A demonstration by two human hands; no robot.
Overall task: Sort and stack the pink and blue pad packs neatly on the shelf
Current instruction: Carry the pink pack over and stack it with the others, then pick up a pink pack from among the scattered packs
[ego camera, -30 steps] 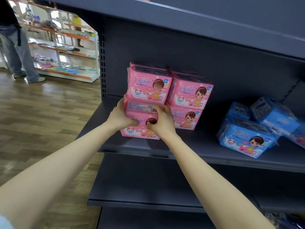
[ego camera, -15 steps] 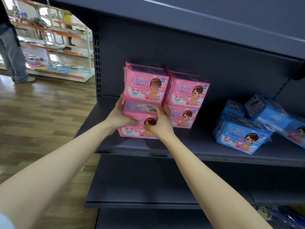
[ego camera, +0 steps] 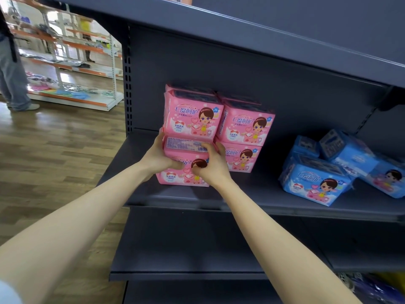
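Observation:
Pink pad packs stand in two stacks on the dark grey shelf (ego camera: 252, 200). My left hand (ego camera: 156, 157) and my right hand (ego camera: 211, 165) both grip the bottom front pink pack (ego camera: 184, 171) of the left stack, fingers curled over its top edge. Another pink pack (ego camera: 191, 119) sits on top of it. To the right stands the second pink stack, an upper pack (ego camera: 245, 126) over a lower pack (ego camera: 241, 157). Several blue packs lie loosely heaped at the right, the front blue pack (ego camera: 315, 183) lying tilted, more blue packs (ego camera: 348, 150) behind it.
A shelf board (ego camera: 285, 47) overhangs above, and a lower shelf (ego camera: 186, 255) sits below. Wooden floor (ego camera: 50, 161) spreads to the left. A person's legs (ego camera: 13, 84) stand at far left by a white and orange rack (ego camera: 72, 62).
Both hands keep their grip on the bottom pink pack. The view has shifted slightly, and the pack stays at about the same spot on the shelf.

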